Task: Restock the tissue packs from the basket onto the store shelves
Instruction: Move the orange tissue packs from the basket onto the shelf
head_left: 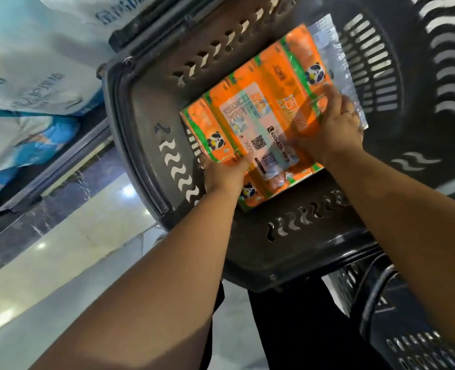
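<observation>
Orange tissue pack lies flat inside the dark basket, long axis from 8 to 2 o'clock, its crinkled clear wrap end pointing to 2 o'clock and its printed label facing up. Left hand has its grip closed on the pack's 8 o'clock corner, fingers tucked under; right hand has its grip curled over the wrap end. White-and-blue bags sit on a shelf at 9 o'clock.

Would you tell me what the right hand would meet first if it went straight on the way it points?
The right hand holds the orange tissue pack, so it would slide along that; beyond it probably the basket wall, though depth is unclear.
</observation>
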{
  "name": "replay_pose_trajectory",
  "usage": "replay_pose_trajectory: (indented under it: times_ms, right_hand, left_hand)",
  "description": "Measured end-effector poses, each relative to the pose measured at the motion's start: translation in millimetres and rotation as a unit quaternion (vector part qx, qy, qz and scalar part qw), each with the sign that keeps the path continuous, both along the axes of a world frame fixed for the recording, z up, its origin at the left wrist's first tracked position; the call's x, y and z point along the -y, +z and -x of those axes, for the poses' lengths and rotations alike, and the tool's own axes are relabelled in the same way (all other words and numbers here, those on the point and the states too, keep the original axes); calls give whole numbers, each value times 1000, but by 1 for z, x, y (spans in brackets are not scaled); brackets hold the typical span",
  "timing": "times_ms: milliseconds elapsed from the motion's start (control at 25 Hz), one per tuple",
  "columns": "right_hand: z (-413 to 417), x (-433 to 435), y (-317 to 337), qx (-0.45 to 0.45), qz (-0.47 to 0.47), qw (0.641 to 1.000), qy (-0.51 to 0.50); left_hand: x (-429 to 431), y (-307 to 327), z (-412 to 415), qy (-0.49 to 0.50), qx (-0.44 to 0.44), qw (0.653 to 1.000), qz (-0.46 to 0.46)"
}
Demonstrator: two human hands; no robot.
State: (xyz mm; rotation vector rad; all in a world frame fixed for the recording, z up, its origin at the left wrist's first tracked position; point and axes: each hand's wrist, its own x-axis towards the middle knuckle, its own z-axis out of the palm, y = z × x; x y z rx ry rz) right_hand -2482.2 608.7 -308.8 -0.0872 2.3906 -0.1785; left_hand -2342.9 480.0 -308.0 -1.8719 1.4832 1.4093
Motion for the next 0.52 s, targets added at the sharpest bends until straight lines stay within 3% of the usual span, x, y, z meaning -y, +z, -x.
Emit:
replay_pose_trajectory:
  times_ms: [280, 520]
  right_hand:
    - [-2, 9, 17, -44, 18, 998, -36]
    - [-16, -1, 80, -59, 39, 993, -97]
  left_hand:
    - [-10, 15, -7, 13, -33, 999, 1]
    - [-3, 68, -6, 5, -57, 998, 27]
